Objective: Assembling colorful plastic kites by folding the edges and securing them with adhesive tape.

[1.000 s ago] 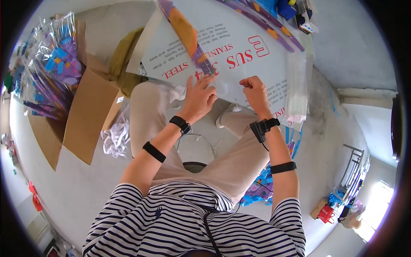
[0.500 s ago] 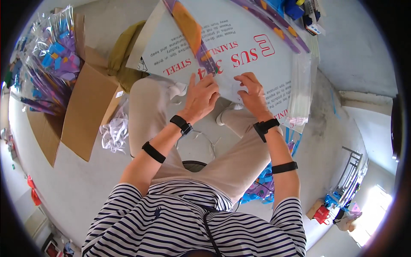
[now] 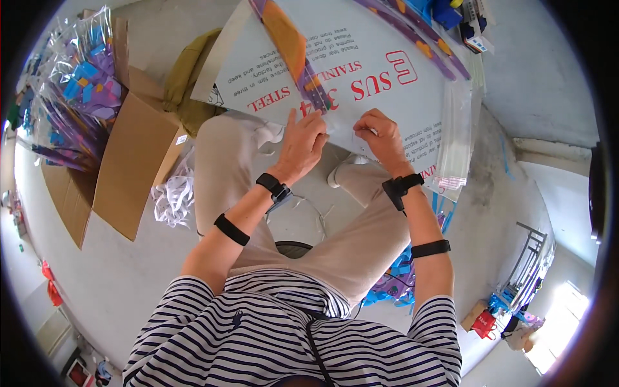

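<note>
As it lies flat ahead, white board [image 3: 380,119]: gives, I think, firm support.
Cardboard box [image 3: 132,164]: stands open at left, so wrapped pieces [image 3: 97,93] can lean inside.
Purple-orange strip [image 3: 288,48]: lies slantwise on the board, which keeps it flat.
Left hand [image 3: 302,143]: fingers bent at the strip's near end, perhaps steadying it; I cannot tell if they pinch.
Right hand [image 3: 383,138]: near, curled, fingertips close together; what is between, I cannot tell.

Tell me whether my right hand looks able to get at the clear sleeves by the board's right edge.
Probably yes: the clear sleeves lie to the right of your right hand, with only flat board visible between. Its fingers are curled, so its grip may need opening.
</note>
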`<state>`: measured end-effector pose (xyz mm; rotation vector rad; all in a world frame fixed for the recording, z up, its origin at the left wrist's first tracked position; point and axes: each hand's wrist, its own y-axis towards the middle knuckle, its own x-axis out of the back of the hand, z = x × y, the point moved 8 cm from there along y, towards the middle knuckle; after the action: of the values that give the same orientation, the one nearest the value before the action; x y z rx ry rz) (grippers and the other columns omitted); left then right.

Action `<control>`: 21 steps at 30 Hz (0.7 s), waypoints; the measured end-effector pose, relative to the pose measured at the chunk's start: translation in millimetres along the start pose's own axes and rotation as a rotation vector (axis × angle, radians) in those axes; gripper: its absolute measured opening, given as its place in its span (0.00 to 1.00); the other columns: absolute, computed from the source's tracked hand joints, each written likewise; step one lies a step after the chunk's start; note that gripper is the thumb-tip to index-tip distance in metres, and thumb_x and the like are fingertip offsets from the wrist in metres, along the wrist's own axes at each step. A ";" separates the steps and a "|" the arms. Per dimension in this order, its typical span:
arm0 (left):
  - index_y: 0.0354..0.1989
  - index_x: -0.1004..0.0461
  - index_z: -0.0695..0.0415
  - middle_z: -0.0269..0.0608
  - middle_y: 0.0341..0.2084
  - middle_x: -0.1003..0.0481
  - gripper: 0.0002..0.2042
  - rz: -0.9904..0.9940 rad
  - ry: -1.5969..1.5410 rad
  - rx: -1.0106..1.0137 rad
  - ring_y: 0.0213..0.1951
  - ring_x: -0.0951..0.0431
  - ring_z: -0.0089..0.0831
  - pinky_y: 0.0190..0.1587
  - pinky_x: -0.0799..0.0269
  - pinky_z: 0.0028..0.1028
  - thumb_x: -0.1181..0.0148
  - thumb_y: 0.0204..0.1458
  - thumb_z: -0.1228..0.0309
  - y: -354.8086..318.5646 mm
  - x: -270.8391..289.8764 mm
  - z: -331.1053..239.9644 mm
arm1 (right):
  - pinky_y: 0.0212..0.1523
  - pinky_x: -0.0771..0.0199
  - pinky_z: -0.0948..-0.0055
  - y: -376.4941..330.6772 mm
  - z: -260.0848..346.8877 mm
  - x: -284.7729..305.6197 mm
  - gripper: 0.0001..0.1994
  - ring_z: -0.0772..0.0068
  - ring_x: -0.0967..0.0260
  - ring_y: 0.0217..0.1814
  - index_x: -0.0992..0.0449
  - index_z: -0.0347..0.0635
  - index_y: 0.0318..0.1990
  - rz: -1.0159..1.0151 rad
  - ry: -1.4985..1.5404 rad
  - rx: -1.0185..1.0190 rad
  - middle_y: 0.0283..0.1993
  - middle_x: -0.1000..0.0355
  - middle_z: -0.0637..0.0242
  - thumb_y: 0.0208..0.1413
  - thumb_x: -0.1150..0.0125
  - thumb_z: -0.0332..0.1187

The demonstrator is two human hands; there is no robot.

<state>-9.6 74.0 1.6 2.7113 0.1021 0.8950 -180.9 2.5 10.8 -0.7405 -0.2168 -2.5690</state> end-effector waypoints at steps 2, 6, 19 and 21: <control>0.32 0.33 0.57 0.42 0.38 0.27 0.09 -0.027 0.007 -0.021 0.55 0.27 0.46 0.65 0.46 0.59 0.39 0.49 0.81 0.8 2.8 -1.9 | 0.38 0.26 0.70 2.6 -1.3 -1.0 0.06 0.65 0.25 0.35 0.21 0.33 0.34 0.001 0.002 -0.017 0.34 0.26 0.63 0.46 0.34 0.18; 0.29 0.33 0.59 0.42 0.35 0.33 0.11 -0.097 -0.102 0.011 0.45 0.31 0.48 0.50 0.33 0.44 0.38 0.44 0.85 1.6 10.7 -2.2 | 0.37 0.27 0.70 6.9 -4.9 -2.0 0.04 0.66 0.27 0.34 0.21 0.34 0.33 -0.003 -0.013 -0.061 0.33 0.27 0.62 0.48 0.33 0.21; 0.27 0.34 0.63 0.48 0.34 0.34 0.09 -0.148 -0.010 0.029 0.41 0.33 0.49 0.43 0.34 0.42 0.38 0.43 0.84 2.4 17.6 2.4 | 0.36 0.29 0.64 16.9 -18.8 -14.4 0.07 0.60 0.28 0.32 0.21 0.37 0.28 -0.068 -0.153 -0.097 0.30 0.29 0.61 0.46 0.29 0.30; 0.26 0.34 0.64 0.49 0.34 0.34 0.09 -0.165 0.032 0.018 0.41 0.33 0.50 0.43 0.34 0.43 0.38 0.42 0.85 2.5 19.1 3.2 | 0.36 0.28 0.62 17.3 -20.4 -15.9 0.08 0.58 0.28 0.33 0.21 0.38 0.28 -0.071 -0.180 -0.137 0.31 0.28 0.61 0.45 0.28 0.32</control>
<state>7.6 73.8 10.7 2.6588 0.3371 0.8926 -170.3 -12.2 -14.5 -1.0338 -0.1266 -2.6046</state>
